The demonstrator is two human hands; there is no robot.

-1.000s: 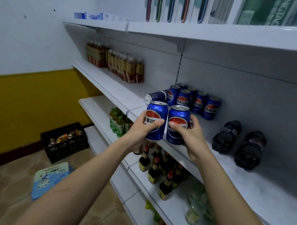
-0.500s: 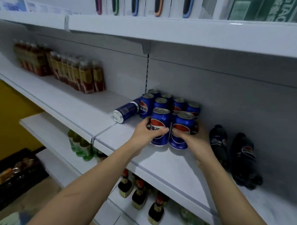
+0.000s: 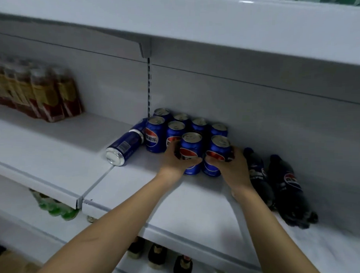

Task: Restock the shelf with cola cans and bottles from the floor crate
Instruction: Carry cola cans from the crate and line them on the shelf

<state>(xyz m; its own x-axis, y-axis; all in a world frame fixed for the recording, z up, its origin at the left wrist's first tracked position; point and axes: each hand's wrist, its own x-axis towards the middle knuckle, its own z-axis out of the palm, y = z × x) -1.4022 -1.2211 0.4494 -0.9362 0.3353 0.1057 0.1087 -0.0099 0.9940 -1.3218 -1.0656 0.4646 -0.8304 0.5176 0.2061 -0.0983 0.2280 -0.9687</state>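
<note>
Two blue cola cans stand upright on the white middle shelf [image 3: 193, 198]. My left hand [image 3: 175, 159] wraps the left can [image 3: 191, 146]; my right hand [image 3: 233, 167] wraps the right can [image 3: 219, 148]. Both cans rest side by side in front of several upright blue cans [image 3: 155, 135] at the back panel. One blue can [image 3: 123, 147] lies on its side to their left. Two dark cola bottles [image 3: 283, 187] lie flat on the shelf to the right of my right hand.
Red-and-yellow labelled bottles [image 3: 44, 94] stand at the shelf's far left. An upper shelf [image 3: 199, 24] overhangs closely. On the lower shelves I see green bottles [image 3: 56, 207] and dark capped bottles [image 3: 156, 256]. A seam [image 3: 95, 184] splits the shelf boards.
Both hands carried the two cans from the air in front of the shelf down onto it, against the standing cans. The view moved closer and right; the floor crate left the frame.
</note>
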